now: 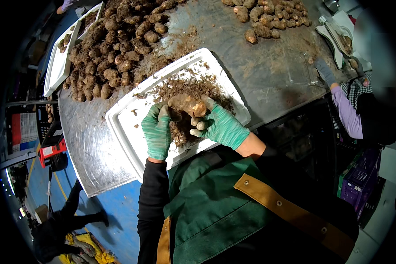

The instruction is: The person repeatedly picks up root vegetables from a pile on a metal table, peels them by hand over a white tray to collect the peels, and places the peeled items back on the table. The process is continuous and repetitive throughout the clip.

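A brown, rough-skinned taro corm [185,103] is held between my two hands above a white plastic tray [125,138]. My left hand [159,127], in a green knitted glove with a greyish palm coating, grips the corm's left end with thumb and fingers. At its right end my right hand [221,123], gloved alike, has its fingers curled under and around the corm. Loose root fibres and peelings [198,85] lie in the tray under and behind the hands. The tray rests at an angle on the metal table's near edge.
A large heap of hairy taro corms [112,56] lies at the back left of the metal table [95,145], beside white trays [61,62]. Cleaner corms [270,16] lie at the back right. A co-worker's gloved hand [325,71] is near a clear plastic container [300,71].
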The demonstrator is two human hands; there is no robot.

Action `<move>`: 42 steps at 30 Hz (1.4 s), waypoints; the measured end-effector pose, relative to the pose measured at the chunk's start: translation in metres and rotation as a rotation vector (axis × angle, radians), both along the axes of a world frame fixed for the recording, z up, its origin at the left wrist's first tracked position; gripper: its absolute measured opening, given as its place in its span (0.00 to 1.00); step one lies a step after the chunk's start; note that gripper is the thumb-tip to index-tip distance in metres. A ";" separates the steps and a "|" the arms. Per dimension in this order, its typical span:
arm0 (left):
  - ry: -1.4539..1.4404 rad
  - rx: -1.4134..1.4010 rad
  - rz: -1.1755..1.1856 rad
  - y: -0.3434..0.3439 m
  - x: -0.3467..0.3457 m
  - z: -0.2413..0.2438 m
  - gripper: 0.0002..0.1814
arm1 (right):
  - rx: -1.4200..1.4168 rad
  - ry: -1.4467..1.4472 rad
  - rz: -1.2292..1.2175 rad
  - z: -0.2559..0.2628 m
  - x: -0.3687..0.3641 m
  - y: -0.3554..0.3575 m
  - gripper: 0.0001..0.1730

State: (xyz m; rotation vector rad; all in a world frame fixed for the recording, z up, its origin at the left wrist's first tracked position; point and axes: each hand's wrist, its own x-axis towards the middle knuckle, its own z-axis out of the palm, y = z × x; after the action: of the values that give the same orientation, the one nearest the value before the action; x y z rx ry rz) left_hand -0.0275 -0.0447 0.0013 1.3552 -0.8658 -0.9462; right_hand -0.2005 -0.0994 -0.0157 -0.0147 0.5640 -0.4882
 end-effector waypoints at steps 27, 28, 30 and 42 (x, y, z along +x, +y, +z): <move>-1.164 0.136 0.096 0.056 0.054 -0.016 0.20 | -0.363 0.233 -0.443 -0.055 -0.071 -0.107 0.18; -0.795 0.094 0.120 0.064 0.061 -0.036 0.20 | -0.310 0.305 -0.514 -0.039 -0.074 -0.122 0.20; -0.559 0.152 0.059 0.066 0.057 -0.045 0.17 | 0.083 0.300 -0.641 -0.069 -0.111 -0.183 0.22; -0.400 0.224 0.004 0.072 0.038 -0.033 0.10 | -1.399 1.086 0.060 -0.025 0.056 -0.198 0.16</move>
State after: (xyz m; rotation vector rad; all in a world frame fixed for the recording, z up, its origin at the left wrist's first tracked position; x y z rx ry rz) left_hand 0.0103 0.0271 -0.0320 1.7767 -1.0786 -0.7967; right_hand -0.1450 -0.2970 -0.0408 -1.7088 1.1573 -0.7179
